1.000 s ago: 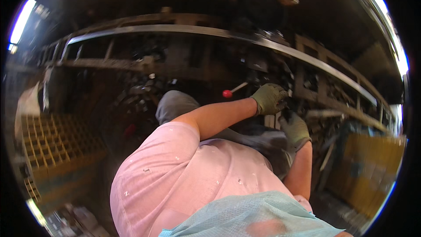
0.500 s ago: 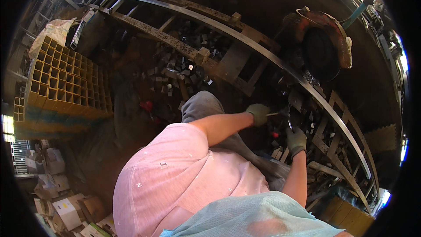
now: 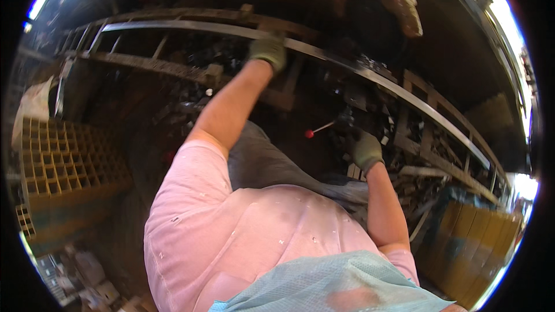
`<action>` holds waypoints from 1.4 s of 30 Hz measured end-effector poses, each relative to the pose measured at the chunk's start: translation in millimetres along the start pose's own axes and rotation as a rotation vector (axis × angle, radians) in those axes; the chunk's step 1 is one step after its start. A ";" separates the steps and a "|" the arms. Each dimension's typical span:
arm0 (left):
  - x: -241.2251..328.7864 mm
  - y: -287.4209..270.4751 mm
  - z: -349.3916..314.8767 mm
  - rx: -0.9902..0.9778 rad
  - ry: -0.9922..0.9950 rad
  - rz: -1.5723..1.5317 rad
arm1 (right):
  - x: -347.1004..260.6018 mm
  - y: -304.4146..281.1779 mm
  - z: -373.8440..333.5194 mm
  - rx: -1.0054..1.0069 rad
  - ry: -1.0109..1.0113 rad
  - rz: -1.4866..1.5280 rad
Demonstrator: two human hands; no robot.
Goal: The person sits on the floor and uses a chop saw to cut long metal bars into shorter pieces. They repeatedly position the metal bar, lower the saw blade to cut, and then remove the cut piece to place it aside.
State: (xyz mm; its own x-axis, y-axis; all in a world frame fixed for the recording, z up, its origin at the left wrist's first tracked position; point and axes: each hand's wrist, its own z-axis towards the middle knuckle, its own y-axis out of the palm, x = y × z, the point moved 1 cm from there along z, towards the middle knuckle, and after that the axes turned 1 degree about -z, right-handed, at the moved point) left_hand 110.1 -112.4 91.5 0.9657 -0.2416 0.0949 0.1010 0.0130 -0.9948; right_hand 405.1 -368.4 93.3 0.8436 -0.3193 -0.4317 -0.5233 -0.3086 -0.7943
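A long, shiny metal bar [image 3: 222, 29] runs across the far side on a ladder-like frame. My left hand [image 3: 268, 53], in a greyish-green work glove, reaches out to the bar and closes over it; its fingertips are hidden. My right hand [image 3: 366, 149], gloved alike, is closer to me beside a dark machine part [image 3: 347, 117]. Its fingers curl in toward that part, and shadow hides what they hold. To the left of it, a thin lever with a red knob [image 3: 309, 134] sticks out.
The slatted frame [image 3: 156, 65] carries the bar. Behind it stands a round, reddish machine housing [image 3: 404, 8]. A stack of yellowish square tubes [image 3: 63, 164] is at left, and more yellowish stock [image 3: 477, 234] at lower right. Metal offcuts [image 3: 188, 101] lie below the frame.
My left hand has left the machine's lever area and moved up and left onto the bar. My right hand has shifted slightly left and up. The whole view has turned.
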 end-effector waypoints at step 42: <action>150.2 70.8 -161.5 0.107 0.377 -0.945 | 74.6 -29.8 21.3 -0.018 0.200 -0.308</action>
State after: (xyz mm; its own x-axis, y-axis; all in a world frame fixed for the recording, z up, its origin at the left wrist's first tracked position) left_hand 223.7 -304.4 29.3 0.3434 -0.4872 0.8029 0.8210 -0.2594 -0.5086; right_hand 486.2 -364.0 75.6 0.9225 -0.3777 -0.0802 -0.2522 -0.4322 -0.8658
